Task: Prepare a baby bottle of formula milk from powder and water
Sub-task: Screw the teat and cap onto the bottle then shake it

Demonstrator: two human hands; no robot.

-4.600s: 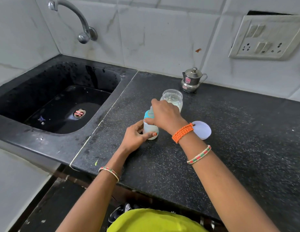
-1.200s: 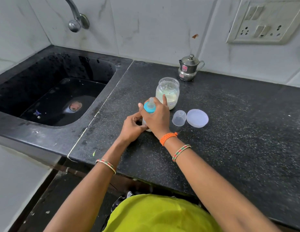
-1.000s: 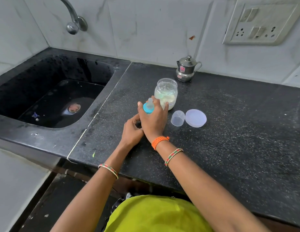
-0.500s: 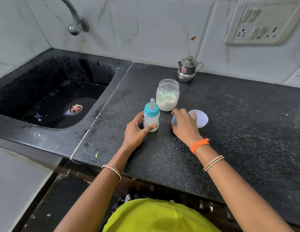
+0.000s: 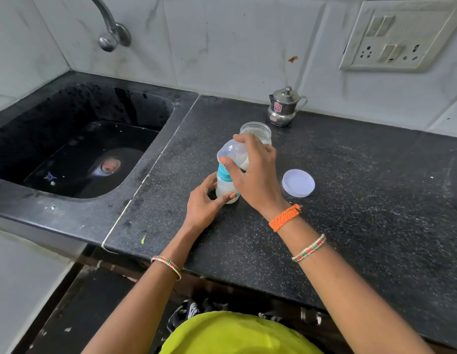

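The baby bottle (image 5: 226,186) is seen upright on the dark surface (image 5: 350,200), near the sink edge, milky liquid inside, long axis vertical. The left hand (image 5: 205,203) is closed round its lower body, thumb across the front. The clear dome cap (image 5: 231,152) is gripped by the fingers (image 5: 228,166) of the right hand (image 5: 255,175), directly above the blue collar (image 5: 223,172), mouth downward and slightly tilted. Seating is judged to need a straight descent along the bottle's axis. Whether cap and collar are touching cannot be told. The powder jar (image 5: 256,130) is just behind, its lid (image 5: 298,183) lying apart to the right.
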